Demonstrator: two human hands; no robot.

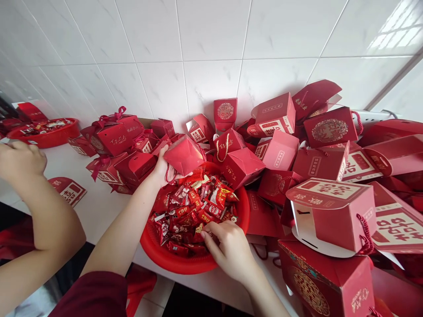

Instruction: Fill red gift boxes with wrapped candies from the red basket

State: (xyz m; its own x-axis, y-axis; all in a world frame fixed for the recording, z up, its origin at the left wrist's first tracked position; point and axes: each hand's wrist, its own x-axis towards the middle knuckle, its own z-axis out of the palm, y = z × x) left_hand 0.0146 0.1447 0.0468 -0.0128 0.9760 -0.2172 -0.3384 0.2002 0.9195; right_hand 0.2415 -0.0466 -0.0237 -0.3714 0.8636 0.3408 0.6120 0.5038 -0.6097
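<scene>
My left hand [161, 169] grips a small red gift box [184, 155], tilted above the far left side of a round red plastic basket [243, 215]. The box's folded bottom faces me, and a twisted cord hangs by my fingers. Wrapped candies [185, 202], mostly red with some gold, fill the basket. My right hand [228, 246] reaches over the basket's near right part. Its fingers are curled together, with thumb and forefinger pinched at a candy [199, 229]; the other fingertips are hidden behind the hand.
Red gift boxes [274, 149] are heaped behind the basket and to its right. Ribboned boxes [112, 134] stand at the left, near a flat card piece [71, 191]. Another person's arm [49, 215] is at far left, near a second candy basket [59, 138]. A tiled wall [211, 39] rises behind.
</scene>
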